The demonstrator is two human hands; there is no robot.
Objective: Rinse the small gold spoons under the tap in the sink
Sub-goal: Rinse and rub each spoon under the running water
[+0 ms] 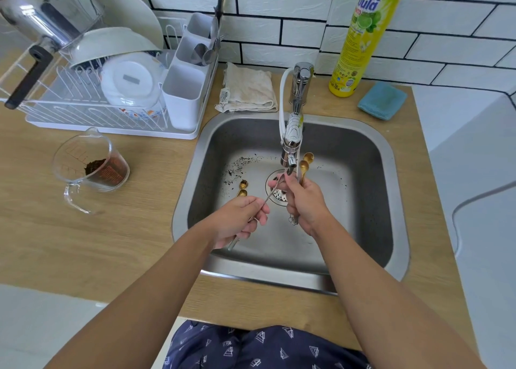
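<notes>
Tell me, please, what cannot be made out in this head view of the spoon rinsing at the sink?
- Water from the tap: too faint to tell if it runs.
- Gold spoons in the right hand: handles hidden by the fingers, so the count is unsure.
- Thin silver utensil in the left hand: its working end is hidden behind the right hand.
- Two gold spoons in the sink: handles hidden behind the left hand.

I see a wooden table [125,243] with a steel sink [396,173] set in it. On the table stand a white dish rack [111,129], a glass measuring cup [89,167], a folded cloth [248,89], a yellow detergent bottle [360,47] and a blue sponge [382,100].
</notes>
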